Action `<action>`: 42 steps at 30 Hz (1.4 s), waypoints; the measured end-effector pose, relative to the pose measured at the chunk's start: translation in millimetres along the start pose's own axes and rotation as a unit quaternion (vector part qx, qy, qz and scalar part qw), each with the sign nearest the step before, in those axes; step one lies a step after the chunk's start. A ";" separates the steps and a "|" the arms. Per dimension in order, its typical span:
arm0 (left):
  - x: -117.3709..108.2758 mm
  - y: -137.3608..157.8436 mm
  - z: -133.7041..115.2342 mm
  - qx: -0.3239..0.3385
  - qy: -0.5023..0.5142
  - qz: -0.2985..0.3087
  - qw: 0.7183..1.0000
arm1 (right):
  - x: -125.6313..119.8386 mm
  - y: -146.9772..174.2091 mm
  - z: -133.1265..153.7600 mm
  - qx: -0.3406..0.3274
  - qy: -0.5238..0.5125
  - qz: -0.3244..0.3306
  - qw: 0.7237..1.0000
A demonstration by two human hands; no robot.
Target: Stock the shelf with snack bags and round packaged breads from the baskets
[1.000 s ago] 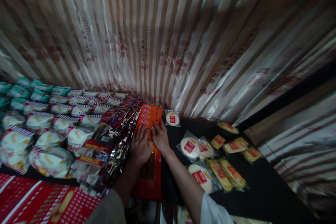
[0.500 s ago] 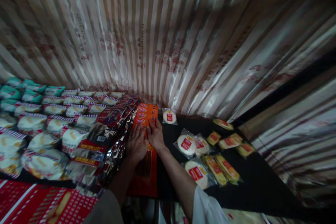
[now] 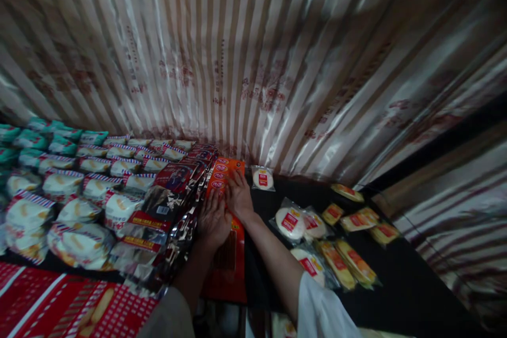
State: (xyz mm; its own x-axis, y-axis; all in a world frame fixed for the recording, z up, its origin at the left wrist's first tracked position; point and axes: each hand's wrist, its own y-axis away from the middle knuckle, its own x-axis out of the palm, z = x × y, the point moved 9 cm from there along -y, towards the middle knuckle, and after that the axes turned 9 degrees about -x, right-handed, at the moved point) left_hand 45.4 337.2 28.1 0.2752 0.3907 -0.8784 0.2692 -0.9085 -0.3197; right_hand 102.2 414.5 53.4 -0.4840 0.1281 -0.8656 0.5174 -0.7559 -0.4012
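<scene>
Pressing flat on the orange packets (image 3: 226, 206), left hand (image 3: 214, 217) and right hand (image 3: 239, 195) lie open-palmed, gripping nothing. Stack sits mid-worktop (image 3: 396, 296), running toward its far edge. Likely light, floppy, slick film; pinch the edges.

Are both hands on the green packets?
No, the left hand and right hand lie flat on the orange packets; the green packets sit far off to the left.
</scene>
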 end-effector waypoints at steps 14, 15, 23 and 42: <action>-6.2 3.3 -5.7 0.024 0.030 -0.062 0.997 | 49.5 -45.8 2.1 0.002 0.077 0.242 0.967; -6.2 3.9 -5.7 0.029 0.030 -0.070 0.997 | 49.5 -47.0 1.9 0.003 0.083 0.242 0.967; -5.9 6.8 -3.2 0.028 0.040 -0.098 0.994 | 43.8 -59.3 -0.3 0.018 0.101 0.215 0.971; -7.1 3.8 -6.0 0.013 -0.016 -0.003 1.000 | -62.1 81.6 -35.4 0.104 -0.186 -0.130 0.968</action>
State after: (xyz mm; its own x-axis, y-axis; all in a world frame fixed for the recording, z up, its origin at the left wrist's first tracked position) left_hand 50.1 331.9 35.2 0.2442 0.3923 -0.8868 0.2469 -0.9095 -0.3344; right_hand 199.4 367.6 63.8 -0.8197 0.1201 -0.5601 0.2091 -0.8475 -0.4878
